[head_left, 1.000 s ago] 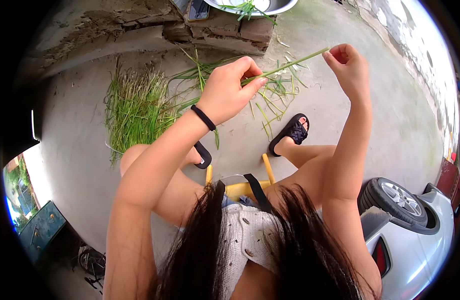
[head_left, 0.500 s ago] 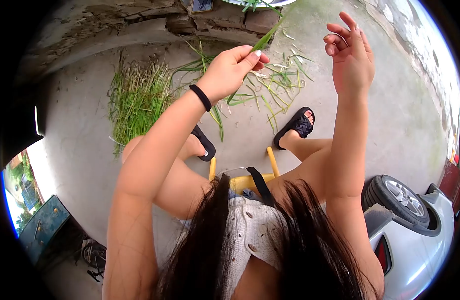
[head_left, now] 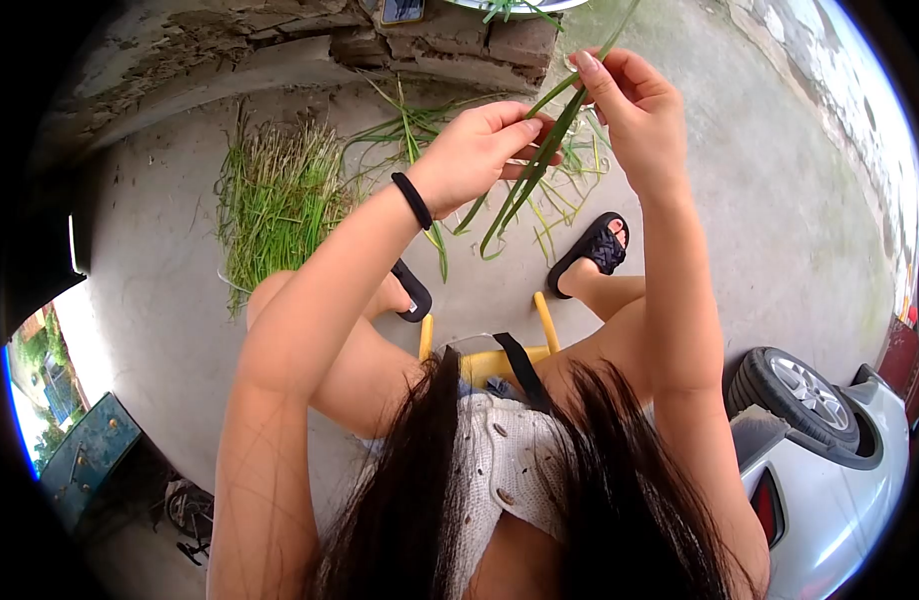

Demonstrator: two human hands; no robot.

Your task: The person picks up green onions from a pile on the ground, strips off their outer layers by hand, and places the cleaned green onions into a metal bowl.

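Head view looks down on a seated person's two bare hands, raised above a concrete floor (head_left: pixel 780 270). The right hand (head_left: pixel 635 105) has a narrow grip, thumb against fingers, pinching a few long green blades (head_left: pixel 546 150). These slant from the right fingertips down past the left fingers, their lower ends hanging free in the air and one curling at its tip. The left hand (head_left: pixel 490 145), with a black band (head_left: pixel 412 200) around its wrist, also keeps a narrow grip; its thumb meets the blades and its other fingers lie partly behind them, though whether it clamps them I cannot tell.

Beyond the left forearm, a thick heap of green stems (head_left: pixel 280 210) lies on the floor, pale ends toward the wall. Loose stems (head_left: pixel 570 185) are scattered under and around the hands. Above them, a brick ledge (head_left: pixel 460 45) bears a phone (head_left: pixel 403 10) and a metal basin (head_left: pixel 545 8), cut off by the view's upper edge, with greenery at its rim. Black sandals (head_left: pixel 602 250) flank the yellow legs of a stool (head_left: pixel 546 322). At lower right stands a silver car (head_left: pixel 845 530), a wheel (head_left: pixel 795 395) showing.
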